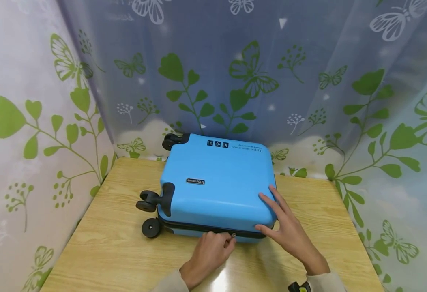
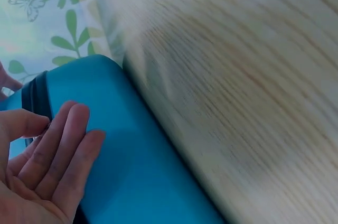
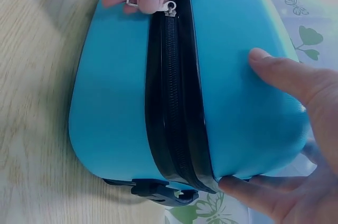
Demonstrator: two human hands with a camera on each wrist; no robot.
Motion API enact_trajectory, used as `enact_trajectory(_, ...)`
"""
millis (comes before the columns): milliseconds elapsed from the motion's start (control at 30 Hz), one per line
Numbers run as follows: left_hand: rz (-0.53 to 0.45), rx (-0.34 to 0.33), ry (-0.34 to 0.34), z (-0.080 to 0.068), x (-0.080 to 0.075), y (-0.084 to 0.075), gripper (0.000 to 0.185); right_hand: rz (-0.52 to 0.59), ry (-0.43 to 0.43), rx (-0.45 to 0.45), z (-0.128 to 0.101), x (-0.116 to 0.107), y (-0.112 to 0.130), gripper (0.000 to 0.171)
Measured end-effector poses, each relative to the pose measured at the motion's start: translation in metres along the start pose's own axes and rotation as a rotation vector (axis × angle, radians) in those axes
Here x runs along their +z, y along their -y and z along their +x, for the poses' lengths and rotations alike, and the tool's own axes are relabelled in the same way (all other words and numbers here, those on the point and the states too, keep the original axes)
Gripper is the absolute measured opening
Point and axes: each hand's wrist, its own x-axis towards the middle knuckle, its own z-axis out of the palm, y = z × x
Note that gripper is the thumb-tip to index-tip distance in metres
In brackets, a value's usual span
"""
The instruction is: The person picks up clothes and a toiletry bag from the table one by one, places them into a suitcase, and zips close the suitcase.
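A light-blue hard-shell suitcase [image 1: 220,170] lies flat on the wooden table, its black wheels pointing left. My left hand [image 1: 211,252] is at its near side and pinches the metal zipper pull [image 3: 168,6] between thumb and forefinger. In the right wrist view the black-edged zipper [image 3: 172,86] runs from that pull toward the suitcase's right end, its teeth closed along this stretch. Over the near right corner, my right hand [image 1: 290,232] rests with fingers spread on the shell. The left wrist view shows the left hand's other fingers loosely bent beside the shell.
The wooden table [image 1: 114,239] extends around the suitcase. Behind and at both sides hang curtains [image 1: 206,48] with green leaves and butterflies. A black handle or latch part [image 3: 161,189] sits at the suitcase's right end. A dark wrist device [image 1: 299,287] shows by the right sleeve.
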Motion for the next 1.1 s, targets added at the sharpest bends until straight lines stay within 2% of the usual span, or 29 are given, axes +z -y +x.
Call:
enact_trajectory(300,0.055,0.122,-0.117,-0.011,-0.007,0.011,0.007,-0.019,-0.013,-0.019,0.0,-0.001,-0.002,0.092)
enact_trajectory(467,0.094,0.163,-0.135,-0.017,-0.019,0.021,0.006,-0.031,-0.008,-0.018,0.0,-0.001,-0.003,0.094)
enact_trajectory(833,0.207,0.131,-0.223,-0.035,-0.049,0.055,0.013,-0.034,0.007,-0.002,0.001,-0.005,-0.004,0.094)
enact_trajectory(1100,0.209,0.109,-0.266,-0.048,-0.063,0.081,0.016,-0.028,0.005,0.006,0.001,-0.003,-0.003,0.093)
